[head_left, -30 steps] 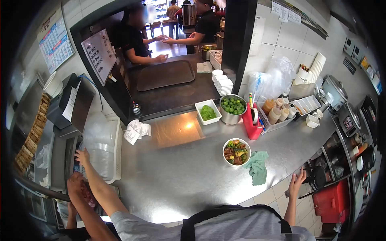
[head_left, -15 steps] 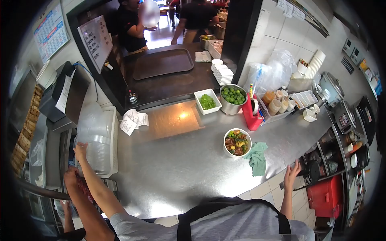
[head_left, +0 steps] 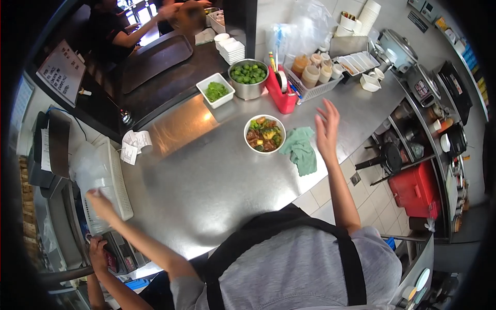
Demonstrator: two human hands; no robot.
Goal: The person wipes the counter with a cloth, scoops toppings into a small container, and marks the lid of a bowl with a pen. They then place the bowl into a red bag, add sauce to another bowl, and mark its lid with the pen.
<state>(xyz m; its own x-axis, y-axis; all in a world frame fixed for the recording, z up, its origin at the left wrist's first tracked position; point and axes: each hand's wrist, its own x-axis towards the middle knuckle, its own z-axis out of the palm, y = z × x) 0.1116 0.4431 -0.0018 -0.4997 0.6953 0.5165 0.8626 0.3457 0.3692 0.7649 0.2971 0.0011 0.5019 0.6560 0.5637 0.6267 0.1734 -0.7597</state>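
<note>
My right hand (head_left: 327, 130) is raised over the counter's near edge, its fingers spread and holding nothing. Just left of it lies a crumpled green cloth (head_left: 300, 150). A white bowl (head_left: 247, 143) of meat, broccoli and other vegetables stands beside the cloth. At the left, my left hand (head_left: 102, 205) reaches to a stack of clear plastic lids (head_left: 99, 184) in a white basket (head_left: 122, 192). Motion smears its fingers at the stack. Below it, another person's hand (head_left: 98, 252) is near a dark drawer or shelf.
A white tub of chopped greens (head_left: 216, 92), a steel pot of green vegetables (head_left: 248, 78) and a red holder (head_left: 281, 94) line the counter's back. Sauce bottles (head_left: 310, 75) stand behind. Paper slips (head_left: 135, 144) lie at left. People stand beyond the pass-through with a dark tray (head_left: 159, 62).
The view has swung right. My right hand has risen from beside the counter to over its edge, fingers spreading. My left hand stays by the lids; the other person's hand has moved lower.
</note>
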